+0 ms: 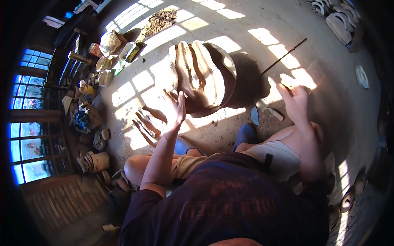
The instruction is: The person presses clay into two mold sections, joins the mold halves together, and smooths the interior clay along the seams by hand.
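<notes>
A large pale, clay-like form [211,76] with tall wavy ridges and a rounded right side stands on the floor before me. My left hand [178,108] is at its near left edge, fingers stretched and apart; whether they touch it I cannot tell. Farther right, my right hand [296,100] is raised away from the form, thumb and fingers apart. Strong sunlight washes out its fingertips, and I make out nothing held. Between my right hand and my feet lie a bluish half-round blade or scraper [255,116] and a small wooden-handled tool [275,114].
A thin dark rod [284,56] lies beyond my right hand. Forked pieces [147,124] rest at left. Tubs [129,52], bags and pots line the left side by the windows. A crumbly brown heap [161,22] is at the back; curved pale pieces [342,22] stack far right.
</notes>
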Demonstrator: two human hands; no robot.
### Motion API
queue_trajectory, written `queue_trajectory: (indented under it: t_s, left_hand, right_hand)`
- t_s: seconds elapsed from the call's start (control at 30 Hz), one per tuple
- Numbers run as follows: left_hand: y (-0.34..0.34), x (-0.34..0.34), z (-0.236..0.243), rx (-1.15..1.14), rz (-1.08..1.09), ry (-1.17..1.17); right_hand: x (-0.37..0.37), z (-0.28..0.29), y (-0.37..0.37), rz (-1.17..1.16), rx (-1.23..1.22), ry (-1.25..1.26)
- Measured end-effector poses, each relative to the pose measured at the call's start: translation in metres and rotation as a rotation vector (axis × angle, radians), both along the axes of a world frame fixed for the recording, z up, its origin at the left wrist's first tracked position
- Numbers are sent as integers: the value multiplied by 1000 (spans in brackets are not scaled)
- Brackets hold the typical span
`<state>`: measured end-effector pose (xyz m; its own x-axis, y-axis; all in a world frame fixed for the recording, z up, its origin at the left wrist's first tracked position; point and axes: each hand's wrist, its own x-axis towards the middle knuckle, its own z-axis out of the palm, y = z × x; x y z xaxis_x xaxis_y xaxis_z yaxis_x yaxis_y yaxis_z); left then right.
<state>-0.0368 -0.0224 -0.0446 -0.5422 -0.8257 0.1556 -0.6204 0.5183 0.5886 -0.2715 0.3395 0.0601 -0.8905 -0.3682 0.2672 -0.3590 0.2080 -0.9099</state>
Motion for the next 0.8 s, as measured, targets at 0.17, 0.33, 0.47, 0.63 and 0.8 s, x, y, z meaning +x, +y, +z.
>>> queue_trajectory:
  t_s: [0.17, 0.33, 0.47, 0.63, 0.8]
  left_hand:
    - [-16, 16, -41, -54, -121, 73]
    - [-33, 18, -54, 43, -115, 122]
    - [-45, 31, -20, 228, -62, 129]
    - [-52, 53, 16, 730, -46, -91]
    - [-71, 53, 11, 490, -70, -125]
  right_hand:
    - [-8, -6, 23, 43, 12, -264]
    - [-19, -20, 33, -18, 131, -125]
    - [-66, -5, 71, -213, 380, -85]
    - [-96, -7, 156, -472, 139, -205]
    - [-123, -62, 246, -556, 228, -379]
